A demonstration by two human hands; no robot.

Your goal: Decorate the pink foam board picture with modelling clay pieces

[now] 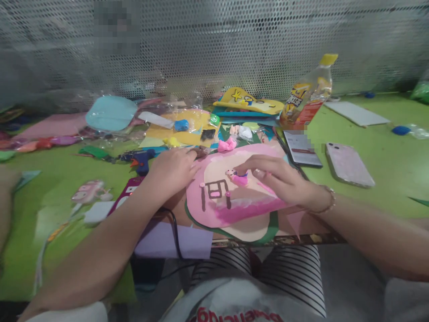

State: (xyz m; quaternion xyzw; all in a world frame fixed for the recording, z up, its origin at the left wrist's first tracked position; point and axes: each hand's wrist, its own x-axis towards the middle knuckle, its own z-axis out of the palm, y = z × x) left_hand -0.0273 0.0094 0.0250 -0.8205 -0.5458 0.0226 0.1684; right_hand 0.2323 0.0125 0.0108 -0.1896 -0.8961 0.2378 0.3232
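A layered paper picture (197, 214) in pink, cream and green lies before me. It carries a brown clay frame (217, 182), a pink clay strip (248, 210) and a small clay figure (238, 177) with a pink body and pale head. My right hand (279, 179) is over the picture's right side, fingers stretched out and fingertips at the figure. At the picture's upper left edge, my left hand (176, 167) has its fingers curled at a lump of brown clay (202, 152); its fingertips are partly hidden. Beyond the picture sits a pink clay lump (227, 144).
A tilted drink bottle (308, 96), a lit phone (301, 150) and another phone in a pale case (350, 164) are at right. A blue glue gun (142, 161) lies beside my left forearm. Papers, wrappers and clay crowd the back. Another person's arm (6, 201) shows at far left.
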